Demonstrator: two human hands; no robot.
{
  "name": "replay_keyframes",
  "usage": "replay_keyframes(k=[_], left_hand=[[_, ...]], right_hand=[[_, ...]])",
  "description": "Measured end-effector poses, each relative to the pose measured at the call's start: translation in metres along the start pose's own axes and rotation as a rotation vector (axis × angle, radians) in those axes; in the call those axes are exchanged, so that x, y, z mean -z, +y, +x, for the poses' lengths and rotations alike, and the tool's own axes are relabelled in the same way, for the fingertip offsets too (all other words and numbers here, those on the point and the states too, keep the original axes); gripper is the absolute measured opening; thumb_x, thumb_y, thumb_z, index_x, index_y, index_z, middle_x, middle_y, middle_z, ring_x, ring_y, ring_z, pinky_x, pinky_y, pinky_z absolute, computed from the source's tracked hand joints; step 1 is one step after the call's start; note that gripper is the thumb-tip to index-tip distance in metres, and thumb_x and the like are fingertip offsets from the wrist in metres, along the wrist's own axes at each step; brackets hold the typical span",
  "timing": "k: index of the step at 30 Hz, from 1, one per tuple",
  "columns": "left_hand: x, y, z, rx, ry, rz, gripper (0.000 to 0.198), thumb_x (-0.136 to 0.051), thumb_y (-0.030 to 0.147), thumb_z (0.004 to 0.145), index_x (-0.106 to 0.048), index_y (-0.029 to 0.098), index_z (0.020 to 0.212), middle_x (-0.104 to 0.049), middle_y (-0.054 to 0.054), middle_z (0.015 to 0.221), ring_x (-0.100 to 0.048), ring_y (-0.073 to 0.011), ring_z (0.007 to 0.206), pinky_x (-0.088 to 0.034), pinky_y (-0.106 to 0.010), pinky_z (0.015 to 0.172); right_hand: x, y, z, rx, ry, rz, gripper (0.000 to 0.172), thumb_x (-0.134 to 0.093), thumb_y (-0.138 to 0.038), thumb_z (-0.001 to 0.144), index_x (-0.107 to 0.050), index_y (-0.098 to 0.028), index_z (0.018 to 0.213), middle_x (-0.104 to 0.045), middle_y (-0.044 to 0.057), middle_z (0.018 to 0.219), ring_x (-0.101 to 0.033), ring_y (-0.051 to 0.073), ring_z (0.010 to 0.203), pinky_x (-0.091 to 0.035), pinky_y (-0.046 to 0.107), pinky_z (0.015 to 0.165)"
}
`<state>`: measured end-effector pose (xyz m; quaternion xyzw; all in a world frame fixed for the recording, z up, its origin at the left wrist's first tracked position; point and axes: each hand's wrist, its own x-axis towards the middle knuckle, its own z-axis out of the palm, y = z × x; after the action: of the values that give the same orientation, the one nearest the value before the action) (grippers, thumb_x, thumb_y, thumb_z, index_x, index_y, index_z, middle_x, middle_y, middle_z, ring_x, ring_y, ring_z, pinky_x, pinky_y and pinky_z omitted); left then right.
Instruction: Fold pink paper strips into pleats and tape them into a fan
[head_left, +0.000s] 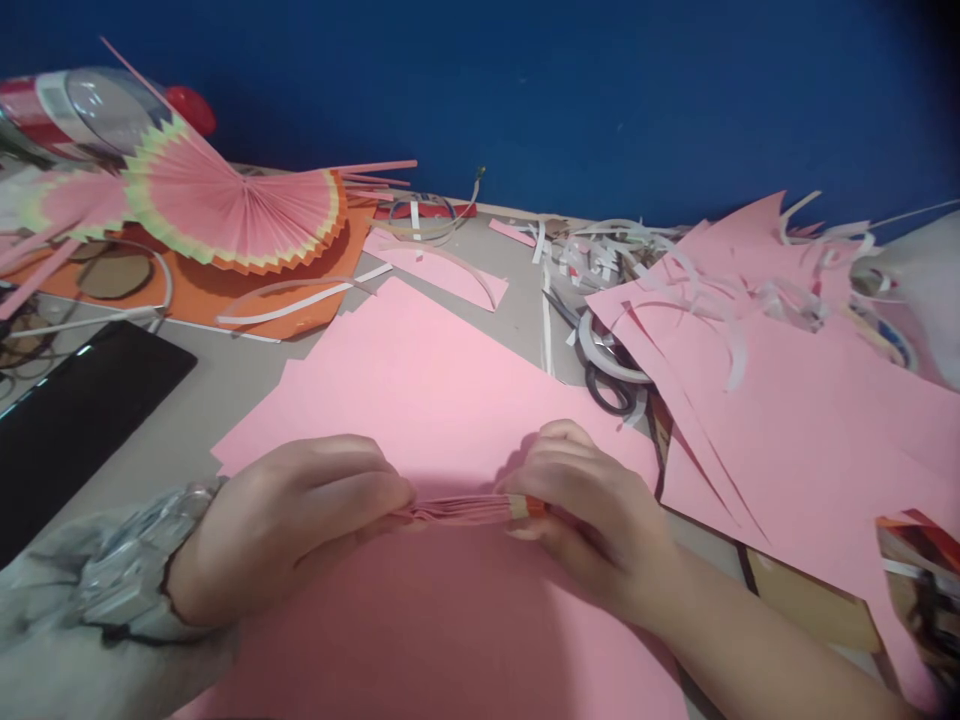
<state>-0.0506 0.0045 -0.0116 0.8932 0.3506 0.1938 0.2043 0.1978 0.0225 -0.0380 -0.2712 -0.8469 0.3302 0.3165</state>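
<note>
Between my hands lies a narrow stack of pleated paper [465, 511], pink with a yellow and orange band at its right end. My left hand [307, 510] pinches its left end, fingers closed. At the banded end, the thumb and fingers of my right hand [585, 500] press the folds together. Underneath both hands spreads a pile of pink paper sheets [420, 370]. A finished-looking pleated paper fan [240, 215], pink with yellow and orange edging, sits at the back left on an orange sheet [307, 318].
A black phone-like slab [97, 420] lies at the left, a plastic bottle [112, 105] behind it. Black-handled scissors [609, 388] lie right of the pile, beside cut pink sheets [810, 430] and curled white paper strips [600, 250]. A blue wall [495, 90] closes the back.
</note>
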Motion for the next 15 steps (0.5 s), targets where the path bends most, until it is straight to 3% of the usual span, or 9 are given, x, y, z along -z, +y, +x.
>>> replay_keyframes(k=[8, 11, 15], left_hand=[[-0.007, 0.000, 0.000, 0.074, -0.074, -0.075, 0.005, -0.044, 0.025, 0.091, -0.047, 0.022, 0.093, -0.062, -0.002, 0.082, -0.059, -0.0147, 0.071, -0.043, -0.024, 0.061], [-0.012, 0.005, 0.000, 0.064, -0.025, -0.042, 0.008, -0.043, 0.028, 0.093, -0.048, 0.023, 0.095, -0.063, -0.003, 0.083, -0.061, -0.0145, 0.071, -0.043, -0.023, 0.057], [-0.013, 0.012, 0.000, 0.037, 0.037, 0.103, 0.013, -0.035, 0.019, 0.095, -0.048, 0.024, 0.095, -0.062, 0.001, 0.070, -0.060, -0.0138, 0.063, -0.042, -0.024, 0.053]], right_hand=[[-0.001, 0.000, 0.001, 0.044, -0.026, 0.015, 0.019, -0.045, -0.030, 0.091, -0.046, -0.019, 0.076, -0.046, -0.003, 0.060, -0.037, 0.011, 0.056, -0.033, 0.030, 0.066], [-0.002, -0.001, 0.002, 0.102, -0.051, -0.054, 0.016, -0.042, -0.028, 0.093, -0.048, -0.018, 0.082, -0.049, -0.003, 0.060, -0.038, 0.011, 0.055, -0.032, 0.030, 0.064], [-0.003, -0.005, 0.001, 0.120, -0.033, -0.161, 0.010, -0.043, -0.026, 0.092, -0.048, -0.018, 0.087, -0.056, -0.002, 0.060, -0.041, 0.011, 0.054, -0.030, 0.031, 0.061]])
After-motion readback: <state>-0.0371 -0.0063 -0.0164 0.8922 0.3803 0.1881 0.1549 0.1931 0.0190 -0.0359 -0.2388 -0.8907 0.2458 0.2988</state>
